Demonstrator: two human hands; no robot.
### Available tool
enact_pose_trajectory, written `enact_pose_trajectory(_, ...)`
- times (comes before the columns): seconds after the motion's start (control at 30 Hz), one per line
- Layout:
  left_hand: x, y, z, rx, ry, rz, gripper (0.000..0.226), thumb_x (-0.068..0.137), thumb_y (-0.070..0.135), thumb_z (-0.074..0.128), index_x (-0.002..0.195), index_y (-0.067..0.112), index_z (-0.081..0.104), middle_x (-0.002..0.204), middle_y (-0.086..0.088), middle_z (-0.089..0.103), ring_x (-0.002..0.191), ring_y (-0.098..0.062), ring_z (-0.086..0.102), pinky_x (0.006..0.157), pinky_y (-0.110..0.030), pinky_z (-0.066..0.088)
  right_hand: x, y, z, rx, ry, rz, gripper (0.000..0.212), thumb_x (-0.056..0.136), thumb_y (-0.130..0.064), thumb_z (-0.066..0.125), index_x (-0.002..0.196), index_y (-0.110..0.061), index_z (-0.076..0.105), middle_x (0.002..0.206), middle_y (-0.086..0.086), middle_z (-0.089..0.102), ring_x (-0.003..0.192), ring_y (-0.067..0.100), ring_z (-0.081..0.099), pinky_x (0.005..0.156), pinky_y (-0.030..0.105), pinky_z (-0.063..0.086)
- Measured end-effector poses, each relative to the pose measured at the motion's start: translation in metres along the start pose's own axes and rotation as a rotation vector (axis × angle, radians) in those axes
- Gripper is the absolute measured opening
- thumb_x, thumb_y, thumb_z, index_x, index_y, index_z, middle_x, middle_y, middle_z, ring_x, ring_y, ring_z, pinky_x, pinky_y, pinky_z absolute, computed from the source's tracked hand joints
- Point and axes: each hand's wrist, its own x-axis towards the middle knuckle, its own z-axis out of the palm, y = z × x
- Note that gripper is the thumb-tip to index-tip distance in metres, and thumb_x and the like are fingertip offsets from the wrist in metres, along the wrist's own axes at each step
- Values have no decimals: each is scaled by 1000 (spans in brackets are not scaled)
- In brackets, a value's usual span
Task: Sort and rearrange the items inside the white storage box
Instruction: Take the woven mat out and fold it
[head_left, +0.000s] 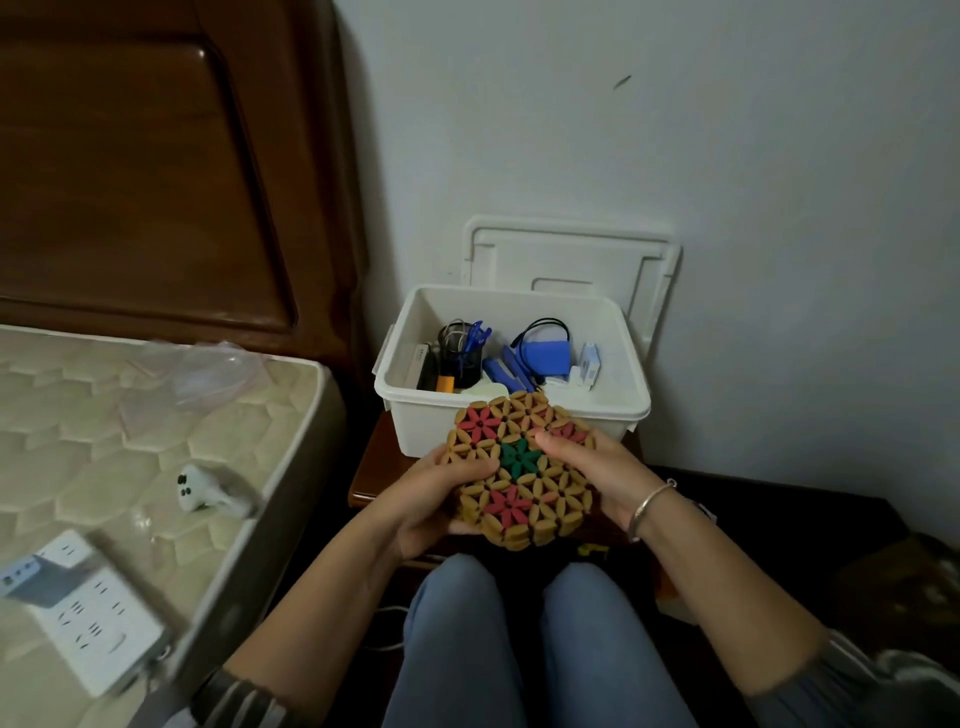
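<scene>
I hold a round beaded mat (522, 499), tan with red and green flower patterns, upright in front of the white storage box (613, 410). My left hand (441, 499) grips the mat's left edge and my right hand (597, 467) grips its right edge, thumbs on the front. The box stands open on a small wooden table (369, 478). Inside it are a black pen holder (460, 353) with blue pens, a blue pouch (545, 356) with a black cord, blue flat items (506, 371) and small white boxes (587, 366).
The box's white lid (566, 260) leans against the wall behind it. A mattress (130, 441) lies to the left with a white power strip (88, 613), a small white device (200, 488) and a clear plastic bag (208, 369). A wooden headboard (156, 156) stands at the back left.
</scene>
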Motion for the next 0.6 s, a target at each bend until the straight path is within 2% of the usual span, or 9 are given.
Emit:
enact_pose_trajectory(0.07, 0, 3, -10, -24, 36, 33, 55, 75, 22, 71, 127, 18, 55, 117, -11, 69, 107, -29, 67, 86, -53, 55, 17, -5, -4, -272, 71, -122, 50, 74, -59, 62, 113, -26, 59, 112, -9, 64, 104, 9, 60, 79, 23, 48)
enact_pose_trajectory(0.1, 0, 4, -15, -32, 62, 44, 56, 74, 22, 72, 127, 20, 55, 116, -10, 70, 105, -28, 68, 82, -49, 58, 28, -7, -9, -420, 156, -214, 47, 80, -58, 57, 114, -25, 57, 115, -10, 61, 107, 8, 56, 80, 20, 44)
enact_pose_trajectory(0.17, 0, 7, -26, -47, 107, 57, 56, 73, 21, 73, 126, 22, 55, 113, -8, 72, 102, -26, 70, 76, -44, 60, 53, -5, -24, -743, 303, -363, 41, 89, -46, 54, 121, -21, 56, 126, -5, 57, 117, 12, 51, 91, 25, 40)
enact_pose_trajectory(0.2, -1, 9, -32, -55, 126, 62, 57, 73, 21, 73, 126, 22, 54, 113, -7, 72, 101, -26, 70, 74, -43, 59, 65, -3, -31, -915, 308, -383, 41, 91, -43, 53, 125, -20, 54, 131, -3, 55, 122, 15, 49, 99, 31, 37)
enact_pose_trajectory(0.3, -3, 15, -48, -63, 171, 80, 59, 72, 22, 73, 128, 23, 53, 115, -7, 71, 103, -26, 69, 74, -41, 59, 90, 7, -47, -1293, 198, -264, 43, 94, -45, 45, 133, -27, 48, 138, -6, 50, 129, 16, 42, 110, 41, 20)
enact_pose_trajectory(0.37, -3, 19, -56, -66, 192, 91, 60, 72, 23, 73, 128, 22, 53, 115, -8, 71, 104, -27, 69, 74, -41, 58, 99, 13, -53, -1371, 168, -285, 39, 97, -41, 42, 133, -28, 48, 132, -4, 55, 122, 17, 48, 104, 38, 28)
enact_pose_trajectory(0.43, -2, 24, -62, -78, 208, 104, 59, 72, 22, 72, 128, 19, 53, 116, -10, 70, 105, -28, 68, 72, -40, 58, 103, 14, -56, -1345, 201, -362, 33, 98, -34, 42, 128, -26, 53, 122, -2, 61, 113, 19, 53, 94, 35, 35)
enact_pose_trajectory(0.5, 1, 30, -66, -89, 228, 113, 58, 73, 21, 71, 128, 17, 53, 116, -12, 70, 104, -30, 68, 71, -39, 59, 104, 14, -57, -1303, 212, -400, 30, 98, -29, 43, 125, -23, 57, 116, -1, 63, 108, 21, 54, 89, 34, 35)
enact_pose_trajectory(0.6, 6, 39, -69, -73, 242, 137, 58, 74, 22, 70, 129, 15, 53, 116, -13, 70, 104, -32, 68, 80, -43, 59, 99, 15, -56, -1295, 142, -449, 28, 98, -23, 44, 119, -19, 62, 109, 1, 65, 102, 24, 55, 85, 34, 36)
